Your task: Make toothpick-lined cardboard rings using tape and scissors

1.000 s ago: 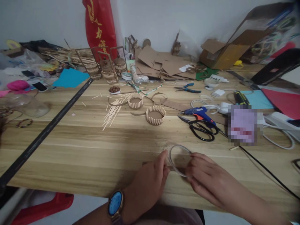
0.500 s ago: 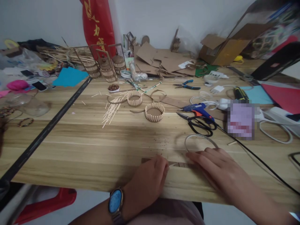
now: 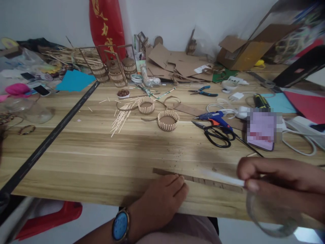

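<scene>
My left hand (image 3: 164, 191) lies on a narrow brown cardboard strip (image 3: 208, 182) near the table's front edge, its fingers together and laid over the strip. Dark cross lines mark the strip's right part. To the right, my right hand (image 3: 274, 184) is raised, thumb and forefinger pinching a thin white strip (image 3: 228, 178) that points left and is blurred. Below that hand hangs a pale, see-through ring (image 3: 256, 222), like a roll of clear tape; how it is held is hidden. Two small round fences of wooden sticks (image 3: 168, 121) stand farther back on the table.
Black-handled scissors (image 3: 218, 137), a blue glue gun (image 3: 215, 118) and a phone (image 3: 261, 130) lie at the right. Pliers (image 3: 204, 91) are behind them. Loose thin sticks (image 3: 122, 118) and a dish of brown beads (image 3: 123, 93) are left of centre; stick baskets (image 3: 118, 76) stand at the back.
My right hand has lifted and moved right from the table with the white strip and the ring. My left hand's pinch has loosened and its fingers now lie over the cardboard strip.
</scene>
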